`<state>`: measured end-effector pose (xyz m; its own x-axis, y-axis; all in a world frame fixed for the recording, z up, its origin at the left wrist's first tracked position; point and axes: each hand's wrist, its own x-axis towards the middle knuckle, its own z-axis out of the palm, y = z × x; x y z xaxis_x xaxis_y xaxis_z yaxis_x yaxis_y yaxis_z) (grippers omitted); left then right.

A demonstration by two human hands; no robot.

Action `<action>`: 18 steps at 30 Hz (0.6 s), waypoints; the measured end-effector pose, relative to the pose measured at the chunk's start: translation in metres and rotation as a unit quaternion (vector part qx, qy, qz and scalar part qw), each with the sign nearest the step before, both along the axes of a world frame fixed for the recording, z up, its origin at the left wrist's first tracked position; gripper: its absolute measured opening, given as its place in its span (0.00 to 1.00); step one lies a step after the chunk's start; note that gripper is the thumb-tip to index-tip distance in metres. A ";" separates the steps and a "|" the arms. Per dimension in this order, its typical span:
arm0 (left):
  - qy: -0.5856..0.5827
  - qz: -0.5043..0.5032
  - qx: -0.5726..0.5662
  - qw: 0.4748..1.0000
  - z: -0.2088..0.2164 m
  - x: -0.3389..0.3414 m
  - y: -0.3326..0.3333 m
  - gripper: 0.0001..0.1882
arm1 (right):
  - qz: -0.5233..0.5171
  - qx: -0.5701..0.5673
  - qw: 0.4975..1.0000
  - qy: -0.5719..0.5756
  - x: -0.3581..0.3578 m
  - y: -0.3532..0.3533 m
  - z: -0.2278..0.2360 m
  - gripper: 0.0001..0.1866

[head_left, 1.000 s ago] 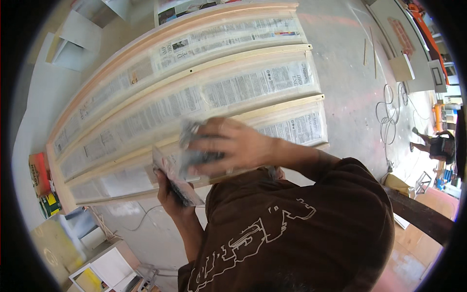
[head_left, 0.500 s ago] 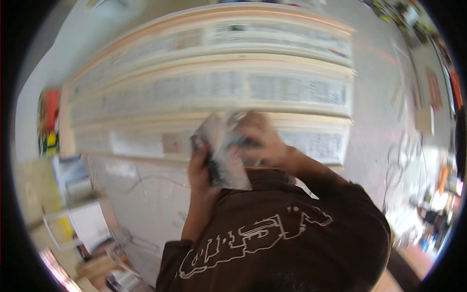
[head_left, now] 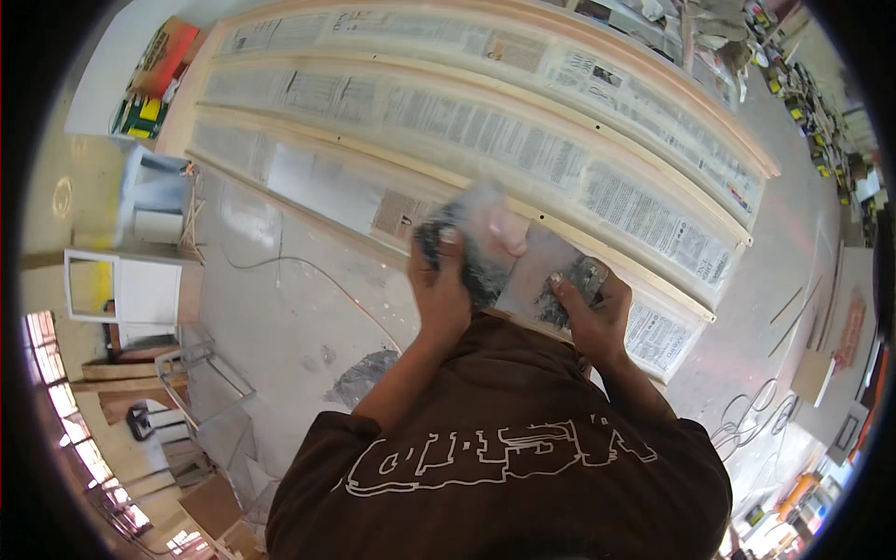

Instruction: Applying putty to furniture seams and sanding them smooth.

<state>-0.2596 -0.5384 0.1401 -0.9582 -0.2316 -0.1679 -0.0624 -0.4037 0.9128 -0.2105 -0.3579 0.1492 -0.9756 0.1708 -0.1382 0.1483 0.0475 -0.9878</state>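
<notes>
My left hand (head_left: 442, 291) pinches one side of a limp, dusty grey-and-black sheet (head_left: 539, 269), its thumb on top. On the other side, my right hand (head_left: 599, 315) grips the sheet too. It looks like worn sandpaper, with a pale pinkish patch; I cannot tell whether it is one creased sheet or two pieces. Both hands are just in front of my chest, over the near edge of a large framed wooden piece. Long pale wooden rails (head_left: 411, 157) run across it, with strips of printed newspaper (head_left: 471, 128) covering the spaces between.
A thin hose (head_left: 322, 271) curves over the grey floor at left. Beyond it stand a white frame (head_left: 93, 285) and a metal stand (head_left: 210, 373). A red and a green box (head_left: 140, 114) are at the far left. Coiled cable (head_left: 747, 411) lies at right.
The view has turned, so the wooden piece now slants down to the right. My hands have moved apart, and the sheet between them is spread wider.
</notes>
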 end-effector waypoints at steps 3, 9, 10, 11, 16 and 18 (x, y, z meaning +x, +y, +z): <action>0.007 -0.135 -0.110 0.985 -0.018 0.028 0.005 0.13 | -0.073 0.043 0.996 0.004 -0.005 0.006 -0.009 0.04; -0.012 -0.224 -0.069 0.972 -0.008 0.046 0.004 0.14 | -0.104 -0.086 0.983 0.123 -0.007 0.029 0.006 0.08; -0.071 -0.210 0.033 0.974 -0.010 0.041 0.000 0.16 | 0.032 0.012 0.971 0.238 -0.009 0.032 0.011 0.10; -0.127 -0.195 0.136 0.963 -0.012 0.036 -0.004 0.17 | 0.166 0.108 0.918 0.345 -0.010 0.034 0.016 0.13; -0.195 -0.169 0.371 0.892 -0.010 0.040 -0.011 0.19 | 0.316 0.416 0.754 0.399 -0.011 0.025 0.014 0.25; -0.188 -0.167 0.366 0.896 -0.021 0.043 -0.019 0.21 | 0.265 0.468 0.777 0.327 -0.013 0.028 0.007 0.28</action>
<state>-0.2166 -0.5574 0.1187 -0.7972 0.3607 -0.4841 -0.5387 -0.7870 0.3006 -0.2239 -0.3298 0.1561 -0.7523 -0.5516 0.3602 -0.6564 0.6737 -0.3394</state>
